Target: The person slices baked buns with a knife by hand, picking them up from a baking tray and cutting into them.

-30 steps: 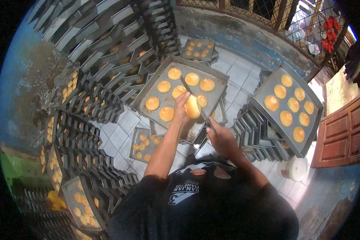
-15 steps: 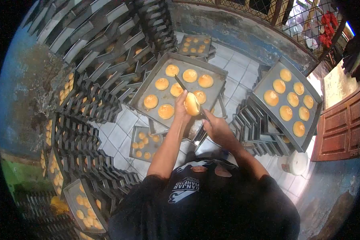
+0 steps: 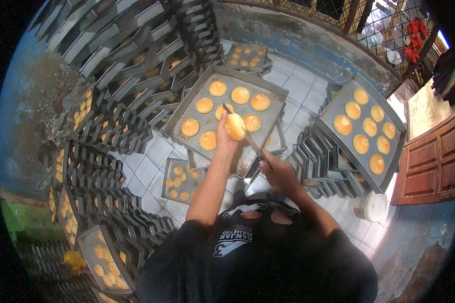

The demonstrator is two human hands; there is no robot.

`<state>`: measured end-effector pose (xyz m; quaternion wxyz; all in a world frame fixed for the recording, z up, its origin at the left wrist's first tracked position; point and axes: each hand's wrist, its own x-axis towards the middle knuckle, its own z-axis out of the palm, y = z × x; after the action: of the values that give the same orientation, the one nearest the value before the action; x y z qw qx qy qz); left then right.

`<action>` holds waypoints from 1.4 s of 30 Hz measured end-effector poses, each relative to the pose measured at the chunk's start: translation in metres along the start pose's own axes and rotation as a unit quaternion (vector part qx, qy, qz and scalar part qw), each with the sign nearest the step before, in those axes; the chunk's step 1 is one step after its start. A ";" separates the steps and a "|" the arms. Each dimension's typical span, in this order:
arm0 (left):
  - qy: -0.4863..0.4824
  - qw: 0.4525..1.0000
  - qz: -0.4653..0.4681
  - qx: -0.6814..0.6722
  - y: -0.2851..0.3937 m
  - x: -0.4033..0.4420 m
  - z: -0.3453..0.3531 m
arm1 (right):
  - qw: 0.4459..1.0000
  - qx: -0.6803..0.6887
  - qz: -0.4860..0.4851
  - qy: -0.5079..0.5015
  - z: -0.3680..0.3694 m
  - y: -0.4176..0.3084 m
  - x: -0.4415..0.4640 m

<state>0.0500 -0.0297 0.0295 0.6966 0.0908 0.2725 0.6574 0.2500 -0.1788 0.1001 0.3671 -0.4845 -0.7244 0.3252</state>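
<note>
My left hand point(image 3: 225, 135) is closed around a round golden bun point(image 3: 235, 127), held up above the baking tray. In my right hand point(image 3: 278, 171) is a long-bladed knife point(image 3: 255, 147), gripped by its handle. The blade runs up across the bun, and its tip shows beyond the bun's far side; how deep it sits in the bread I cannot tell. Below both hands lies the large grey baking tray point(image 3: 187, 144), with several golden buns on it. Its near part is bare metal.
To the right, another tray of buns point(image 3: 356, 113) rests on a stack of trays. Tall stacks of trays point(image 3: 111, 118) crowd the left side. A smaller tray of buns point(image 3: 169, 177) is on the tiled floor. A white bucket point(image 3: 375, 207) stands at lower right.
My left hand and the bun have shifted slightly left. My right hand has drawn back down and to the right, so more of the knife blade shows between the hands.
</note>
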 end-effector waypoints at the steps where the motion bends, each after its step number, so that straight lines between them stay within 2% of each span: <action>1: 0.007 1.000 0.002 -0.013 0.009 0.000 0.000 | 1.000 -0.002 -0.002 -0.003 -0.002 0.001 -0.013; 4: 0.012 1.000 -0.019 -0.021 0.010 -0.009 0.003 | 0.998 -0.014 0.048 -0.023 -0.002 0.007 -0.032; 7: 0.048 0.998 -0.025 -0.027 -0.025 -0.029 0.028 | 0.999 0.036 0.032 0.016 0.018 0.028 -0.006; 10: 0.023 0.998 -0.018 -0.047 -0.029 -0.017 0.019 | 1.000 0.015 0.007 0.010 0.017 0.026 0.020; 12: 0.027 0.998 -0.022 -0.050 -0.016 -0.008 0.014 | 0.994 -0.034 0.073 -0.068 -0.002 0.013 0.008; 14: 0.068 0.997 0.013 -0.037 -0.006 -0.005 0.013 | 0.995 0.004 0.066 -0.072 -0.010 0.018 -0.018; 16: 0.075 0.997 -0.004 -0.014 -0.011 -0.014 0.014 | 0.998 0.030 0.037 -0.046 -0.010 0.027 -0.030; 20: 0.098 0.995 0.000 0.006 -0.043 -0.034 0.040 | 0.997 0.046 0.050 -0.023 0.004 0.040 0.009; 22: 0.111 0.994 -0.003 -0.005 -0.038 -0.022 0.032 | 0.999 0.025 -0.006 -0.020 0.010 0.050 0.021; 23: 0.111 0.994 0.003 -0.005 -0.032 -0.014 0.027 | 0.999 0.035 0.011 -0.035 0.008 0.052 0.014; 27: 0.138 0.989 0.029 -0.039 -0.026 -0.014 0.022 | 0.998 0.024 -0.026 -0.047 -0.006 0.068 -0.028; 30: 0.167 0.984 0.051 -0.034 -0.051 -0.027 0.031 | 0.998 0.032 0.018 -0.053 0.000 0.065 -0.007; 32: 0.193 0.981 0.021 -0.013 -0.059 -0.032 0.027 | 0.997 0.054 0.022 -0.056 0.009 0.071 0.011; 34: 0.193 0.980 0.038 -0.023 -0.055 -0.022 0.013 | 0.995 0.054 0.025 -0.081 0.008 0.072 0.022; 36: 0.201 0.979 0.024 -0.017 -0.044 -0.012 -0.001 | 0.992 0.062 0.019 -0.104 -0.010 0.064 0.010; 38: 0.226 0.973 0.047 -0.011 -0.029 -0.008 -0.008 | 0.977 0.089 0.088 -0.173 -0.042 0.053 -0.018; 40: 0.244 0.966 0.076 0.036 -0.021 0.004 -0.036 | 0.976 0.023 0.032 -0.216 -0.055 0.109 -0.057; 42: 0.239 0.967 0.080 0.037 -0.016 -0.002 -0.044 | 0.975 0.039 0.030 -0.215 -0.090 0.101 -0.081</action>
<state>0.0423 -0.0433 -0.0144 0.5530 -0.0215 0.4472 0.7027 0.3941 -0.2121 0.0457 0.2113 -0.4099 -0.7583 0.4608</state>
